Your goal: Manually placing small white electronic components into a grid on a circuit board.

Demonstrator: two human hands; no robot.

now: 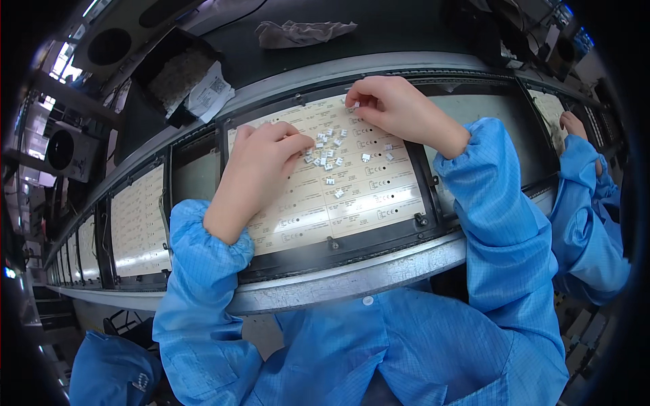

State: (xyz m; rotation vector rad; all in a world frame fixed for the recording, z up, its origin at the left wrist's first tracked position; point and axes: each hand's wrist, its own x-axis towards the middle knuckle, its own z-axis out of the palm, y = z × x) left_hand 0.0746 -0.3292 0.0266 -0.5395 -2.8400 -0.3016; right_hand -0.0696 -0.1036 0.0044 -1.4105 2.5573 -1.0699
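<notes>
A cream circuit board panel (352,203) lies in a black carrier frame (338,252) on the conveyor in front of me. Several small white components (328,157) are scattered loose on the middle of the panel. My left hand (261,166) rests flat on the panel's left part, its fingertips touching the edge of the loose pile. My right hand (393,105) is at the panel's far edge, fingers pinched together on one small white component (353,106). Both forearms are in blue sleeves.
More cream panels (139,223) sit in carriers along the conveyor to the left. A black bin with a white bag (210,91) and a crumpled cloth (301,32) lie beyond the line. Another person's blue-sleeved hand (574,125) works at the right.
</notes>
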